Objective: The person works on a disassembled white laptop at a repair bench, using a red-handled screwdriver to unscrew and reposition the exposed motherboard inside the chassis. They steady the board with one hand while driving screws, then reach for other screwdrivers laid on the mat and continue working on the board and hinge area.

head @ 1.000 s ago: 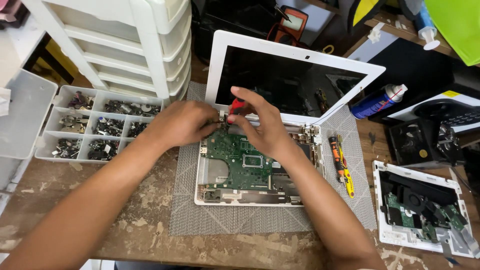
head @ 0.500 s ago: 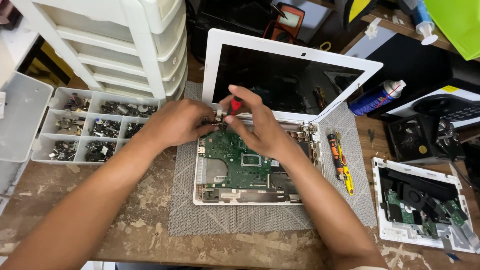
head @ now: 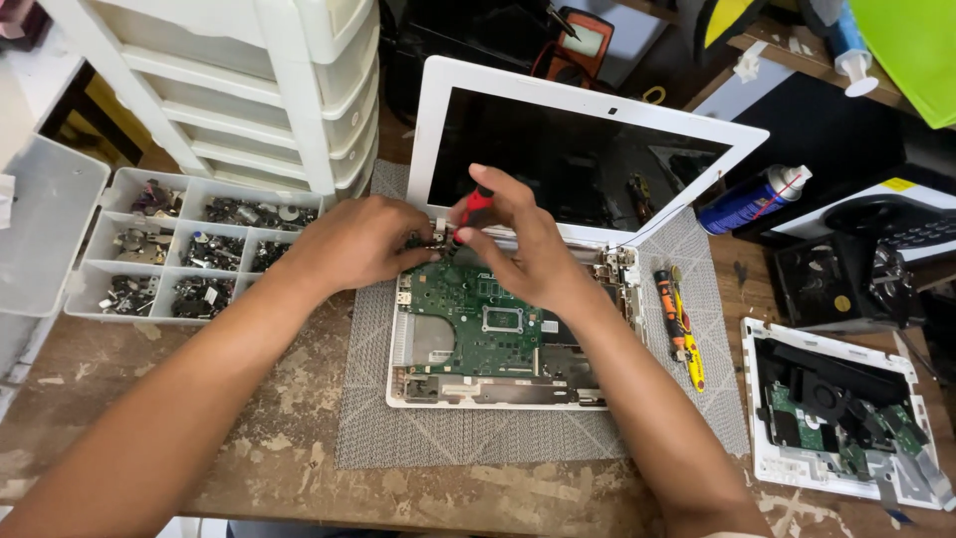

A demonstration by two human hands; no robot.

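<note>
An opened white laptop (head: pixel 498 339) lies on a grey mat (head: pixel 368 399) on the worn wooden counter (head: pixel 249 468), its bottom cover off so the green circuit board (head: pixel 478 319) faces up. The screen (head: pixel 578 159) stands tilted back at the far side of the laptop, which leaves the hinge area open to reach.

The right hand (head: pixel 528 249) holds a red-handled screwdriver (head: pixel 473 207) in a narrow grip, thumb and fingers pinched round the handle, with the tip pointing down at the laptop's far left corner near the hinge. The left hand (head: pixel 354 244) rests against that same corner, fingers curled on the laptop's edge, seemingly to steady the case while the tool bears down; whether it pinches anything small there I cannot tell.

Left of the laptop sits a clear parts tray (head: pixel 189 249) with compartments full of small metal bits, close enough for screws to be dropped in. Behind the tray stands a white drawer unit (head: pixel 259 90). Right of the laptop, on the mat's edge, lie an orange and a yellow tool (head: pixel 679 324) side by side, within easy reach. Further right is a blue spray can (head: pixel 752 199) on its side, and a second opened white case (head: pixel 836 418) with its parts showing.
</note>
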